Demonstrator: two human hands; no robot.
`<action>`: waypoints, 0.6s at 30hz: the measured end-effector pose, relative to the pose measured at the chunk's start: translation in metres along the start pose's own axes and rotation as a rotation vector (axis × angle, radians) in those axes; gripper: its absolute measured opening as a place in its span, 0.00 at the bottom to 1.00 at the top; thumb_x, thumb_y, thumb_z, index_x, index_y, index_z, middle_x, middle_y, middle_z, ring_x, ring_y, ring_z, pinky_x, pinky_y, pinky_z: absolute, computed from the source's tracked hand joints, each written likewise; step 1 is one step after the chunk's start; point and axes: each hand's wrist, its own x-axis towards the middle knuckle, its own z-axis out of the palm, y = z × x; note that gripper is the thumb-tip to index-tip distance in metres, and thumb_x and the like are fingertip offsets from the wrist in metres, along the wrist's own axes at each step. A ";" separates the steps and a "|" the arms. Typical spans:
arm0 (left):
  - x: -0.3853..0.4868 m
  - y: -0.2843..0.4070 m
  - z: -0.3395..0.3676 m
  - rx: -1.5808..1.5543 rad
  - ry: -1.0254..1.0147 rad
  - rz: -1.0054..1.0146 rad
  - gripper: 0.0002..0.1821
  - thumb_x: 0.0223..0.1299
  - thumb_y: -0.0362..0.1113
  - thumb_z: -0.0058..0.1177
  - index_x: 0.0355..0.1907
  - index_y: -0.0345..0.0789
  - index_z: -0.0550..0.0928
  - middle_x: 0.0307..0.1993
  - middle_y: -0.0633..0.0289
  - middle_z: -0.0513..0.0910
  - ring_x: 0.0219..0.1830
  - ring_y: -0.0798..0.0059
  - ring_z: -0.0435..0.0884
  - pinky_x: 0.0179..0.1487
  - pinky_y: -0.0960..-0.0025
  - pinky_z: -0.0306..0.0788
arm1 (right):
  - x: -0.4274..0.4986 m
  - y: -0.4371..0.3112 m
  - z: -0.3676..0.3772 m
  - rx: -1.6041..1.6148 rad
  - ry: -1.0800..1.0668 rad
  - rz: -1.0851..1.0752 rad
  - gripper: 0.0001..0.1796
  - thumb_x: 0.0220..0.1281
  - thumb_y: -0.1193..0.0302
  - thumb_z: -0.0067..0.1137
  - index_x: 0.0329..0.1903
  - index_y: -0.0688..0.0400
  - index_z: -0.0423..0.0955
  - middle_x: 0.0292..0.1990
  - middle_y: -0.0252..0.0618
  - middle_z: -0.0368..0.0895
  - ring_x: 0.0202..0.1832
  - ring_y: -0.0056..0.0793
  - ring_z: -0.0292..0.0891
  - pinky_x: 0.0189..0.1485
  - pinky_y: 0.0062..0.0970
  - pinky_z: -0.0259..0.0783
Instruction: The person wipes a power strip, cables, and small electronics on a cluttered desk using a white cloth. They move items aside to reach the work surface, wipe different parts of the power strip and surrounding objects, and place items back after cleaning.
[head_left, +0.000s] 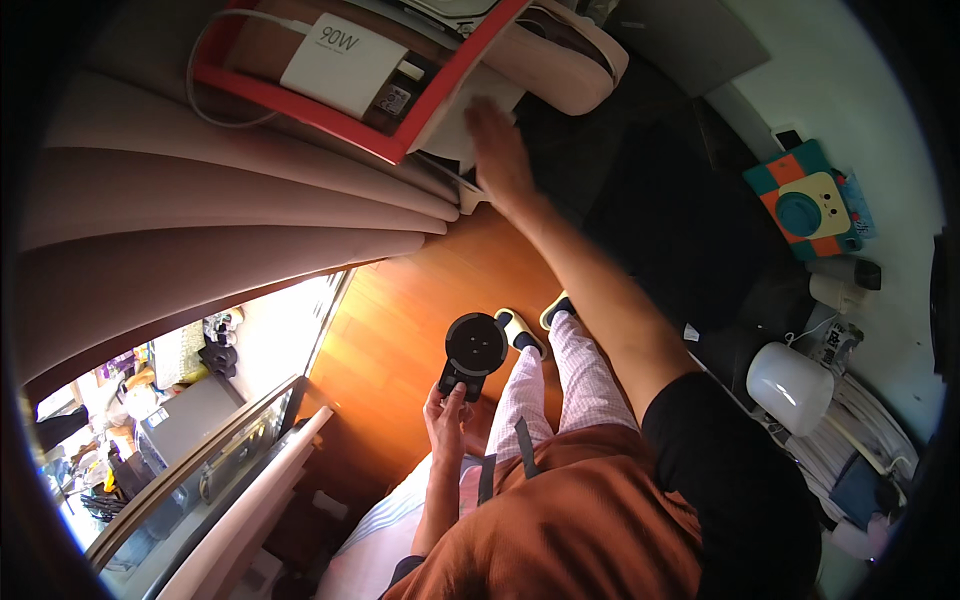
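My left hand (448, 420) grips the narrow end of a black handheld device with a round head (476, 344), thumb on top, over the wooden floor. My right hand (495, 154) is stretched forward, blurred, fingers extended over a pale sheet-like item (457, 124) beside the corner of a red frame (337, 133). Whether it touches the pale item I cannot tell. Inside the red frame lies a white box marked 90W (341, 64) with a white cable. A pink pouch (555, 71) is just beyond the right hand.
Pink curtains (225, 187) hang at the left above a sliding glass door frame (202, 469). A dark surface (660, 202) spans the right, with a teal and orange case (810, 202), a white lamp (790, 386) and cables against the wall. My slippered feet stand on the wooden floor (405, 315).
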 end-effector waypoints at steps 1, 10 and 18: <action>0.001 -0.003 -0.001 -0.010 0.002 -0.002 0.05 0.68 0.33 0.59 0.39 0.36 0.79 0.20 0.75 0.67 0.18 0.86 0.64 0.24 0.75 0.58 | -0.018 -0.010 -0.002 0.018 -0.045 -0.057 0.23 0.62 0.79 0.49 0.61 0.65 0.72 0.65 0.51 0.70 0.69 0.48 0.65 0.71 0.42 0.64; -0.002 -0.015 -0.009 -0.083 0.009 -0.041 0.06 0.68 0.34 0.59 0.36 0.37 0.77 0.20 0.75 0.69 0.19 0.89 0.65 0.24 0.79 0.57 | 0.006 -0.040 0.012 0.338 -0.140 -0.240 0.14 0.66 0.73 0.54 0.52 0.62 0.76 0.54 0.47 0.77 0.53 0.47 0.74 0.56 0.40 0.73; -0.019 -0.027 -0.020 -0.192 0.052 0.006 0.06 0.69 0.30 0.56 0.45 0.33 0.78 0.21 0.76 0.69 0.19 0.90 0.64 0.25 0.81 0.58 | 0.081 -0.054 0.107 0.152 -0.146 -0.257 0.16 0.66 0.71 0.47 0.52 0.63 0.77 0.52 0.52 0.78 0.55 0.49 0.73 0.58 0.45 0.70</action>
